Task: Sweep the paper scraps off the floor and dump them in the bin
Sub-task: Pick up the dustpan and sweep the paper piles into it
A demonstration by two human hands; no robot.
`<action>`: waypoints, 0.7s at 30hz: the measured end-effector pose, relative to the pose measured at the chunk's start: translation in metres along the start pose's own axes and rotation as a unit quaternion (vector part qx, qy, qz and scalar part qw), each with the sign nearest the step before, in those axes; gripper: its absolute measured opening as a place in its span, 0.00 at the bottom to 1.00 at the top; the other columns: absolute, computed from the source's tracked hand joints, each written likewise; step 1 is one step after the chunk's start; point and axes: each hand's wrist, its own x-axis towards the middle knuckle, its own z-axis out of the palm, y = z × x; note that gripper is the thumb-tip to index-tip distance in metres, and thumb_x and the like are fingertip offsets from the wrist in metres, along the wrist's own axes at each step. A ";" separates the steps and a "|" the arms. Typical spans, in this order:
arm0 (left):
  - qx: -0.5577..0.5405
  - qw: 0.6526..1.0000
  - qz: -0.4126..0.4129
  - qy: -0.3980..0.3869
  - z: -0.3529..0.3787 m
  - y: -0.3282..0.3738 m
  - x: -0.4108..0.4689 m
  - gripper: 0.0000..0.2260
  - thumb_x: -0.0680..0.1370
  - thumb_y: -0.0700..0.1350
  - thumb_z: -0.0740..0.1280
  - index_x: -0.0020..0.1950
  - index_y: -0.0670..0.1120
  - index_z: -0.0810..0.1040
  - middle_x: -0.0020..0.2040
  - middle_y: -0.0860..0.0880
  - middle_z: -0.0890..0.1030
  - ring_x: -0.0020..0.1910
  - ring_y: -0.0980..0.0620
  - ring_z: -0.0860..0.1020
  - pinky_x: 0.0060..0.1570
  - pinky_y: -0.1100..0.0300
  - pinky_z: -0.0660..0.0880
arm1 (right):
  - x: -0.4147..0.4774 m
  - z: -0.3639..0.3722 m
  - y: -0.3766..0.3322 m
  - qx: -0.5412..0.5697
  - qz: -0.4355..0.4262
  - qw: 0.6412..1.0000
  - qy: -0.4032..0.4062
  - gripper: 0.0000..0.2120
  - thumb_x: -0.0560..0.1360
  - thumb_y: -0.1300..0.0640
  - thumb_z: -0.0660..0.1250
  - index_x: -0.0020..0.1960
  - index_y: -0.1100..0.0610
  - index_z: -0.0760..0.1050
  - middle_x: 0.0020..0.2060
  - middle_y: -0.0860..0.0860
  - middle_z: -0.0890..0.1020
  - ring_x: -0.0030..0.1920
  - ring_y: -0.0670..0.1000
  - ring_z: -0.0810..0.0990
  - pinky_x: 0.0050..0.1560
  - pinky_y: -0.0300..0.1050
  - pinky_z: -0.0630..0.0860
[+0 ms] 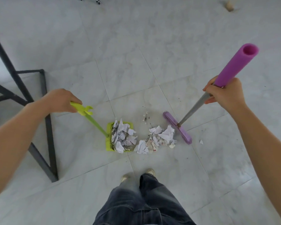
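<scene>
Sweeping looks about half done: one heap of scraps (122,137) already sits in the dustpan (107,144). A second heap (159,140) lies on the floor (169,176) just off the pan's open lip, between it and the broom head (177,127). The head is right up against that heap's far side. One stray bit (201,141) sits behind the head, on the wrong side, and a few crumbs (145,116) lie a little further out from the pile.

Over on the pan side, the left grip (62,99) is wrapped round the top of the green pan handle (94,122), fingers curled under it. Meanwhile the right grip (224,91) is closed round the broom shaft (191,109) right where the purple foam sleeve (234,65) ends, with thumb and fingers clamped on the grey tube. So the paper is a whole handle-length below both grips, down on the floor in front of the shoes (150,172).

Handling-wise it's crumpled paper, so I'd guess it's basically weightless, soft and springy. It'll skitter and roll rather than slide. Short gentle strokes should beat one big shove, or bits will hop over the lip. The pan's piled up, so I'd keep it pressed flat for now and carry it level by that same handle. No bin in view, so I can't say where that is.
</scene>
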 end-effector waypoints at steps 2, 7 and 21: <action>0.003 1.000 0.005 -0.002 0.005 -0.008 -0.006 0.17 0.75 0.48 0.69 0.64 0.50 0.78 0.63 0.48 0.79 0.63 0.48 0.75 0.62 0.59 0.69 | -0.007 0.013 0.008 -0.010 0.022 1.000 0.000 0.04 0.68 0.67 0.65 0.41 0.67 0.77 0.30 0.52 0.75 0.25 0.49 0.79 0.34 0.45 0.81; 0.004 1.000 0.006 -0.006 0.024 -0.021 -0.027 0.15 0.75 0.48 0.67 0.61 0.51 0.79 0.59 0.49 0.81 0.59 0.48 0.77 0.58 0.58 0.72 | -0.029 0.056 0.003 -0.015 0.033 0.999 0.035 0.17 0.73 0.52 0.66 0.47 0.68 0.77 0.35 0.55 0.80 0.19 0.43 0.77 0.28 0.40 0.78; -0.045 0.998 -0.023 0.043 0.059 -0.002 -0.048 0.13 0.74 0.49 0.66 0.57 0.52 0.80 0.59 0.50 0.80 0.58 0.46 0.76 0.51 0.59 0.72 | -0.075 0.139 -0.074 0.059 -0.006 0.998 0.027 0.22 0.74 0.44 0.64 0.47 0.65 0.76 0.35 0.51 0.81 0.18 0.45 0.76 0.31 0.48 0.79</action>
